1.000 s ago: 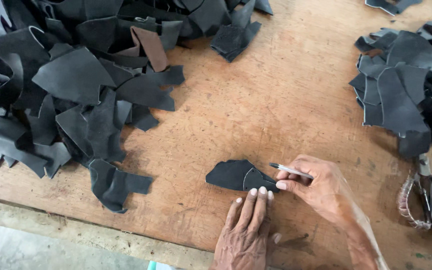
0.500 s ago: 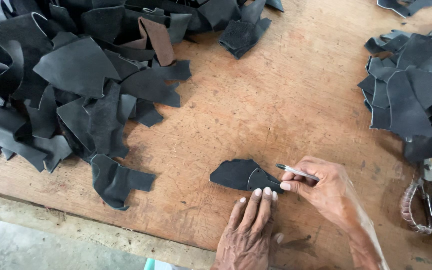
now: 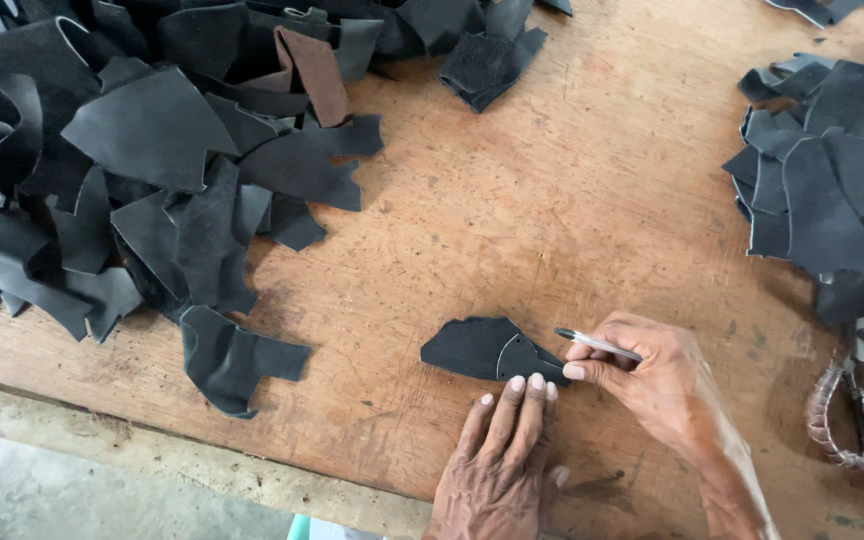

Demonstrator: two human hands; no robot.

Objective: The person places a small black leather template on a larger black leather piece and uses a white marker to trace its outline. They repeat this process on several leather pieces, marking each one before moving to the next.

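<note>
Low in the frame, the left hand (image 3: 497, 455) presses flat, fingers extended, on a small black leather piece (image 3: 482, 350) while the right hand (image 3: 652, 375) pinches a pen (image 3: 597, 344).

Left hand (image 3: 497, 460) lies flat, palm down, fingers (image 3: 517, 395) straight and pressed close together, pointing away. Right hand (image 3: 647, 370) sits just beside it, curled in a pinch, wrist angled in from the lower right.

A worn brown wooden bench (image 3: 552, 200) with scratches and dark stains fills nearly the whole view under soft, even light, its pale, chipped near edge running across the lower left corner, beyond which a strip of grey concrete floor (image 3: 72, 495) shows below.
</note>
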